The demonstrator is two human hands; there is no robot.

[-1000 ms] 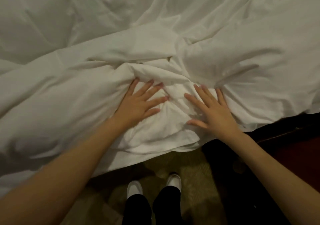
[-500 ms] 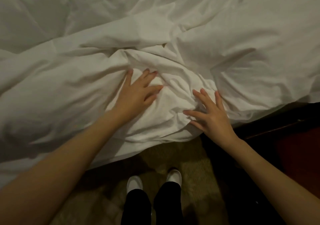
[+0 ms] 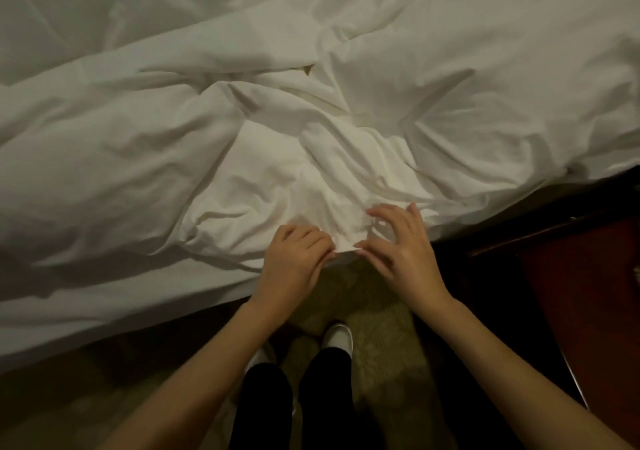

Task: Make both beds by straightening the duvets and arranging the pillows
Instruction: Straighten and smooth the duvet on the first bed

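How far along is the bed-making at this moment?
Early. Nothing looks done: the white duvet lies bunched and creased. In hand: the left hand grips its near edge, while the right hand curls its fingers over it. Left: straightening it, pillows and a second bed, none in view.

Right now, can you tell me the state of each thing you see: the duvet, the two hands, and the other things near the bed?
Duvet: rumpled, bunched at the near edge.
Left hand: fingers curled, gripping the duvet's edge.
Right hand: fingers bent, touching the edge; a grip is unclear.
Wooden furniture: beside the bed, dark.
Shoes: on the carpet.
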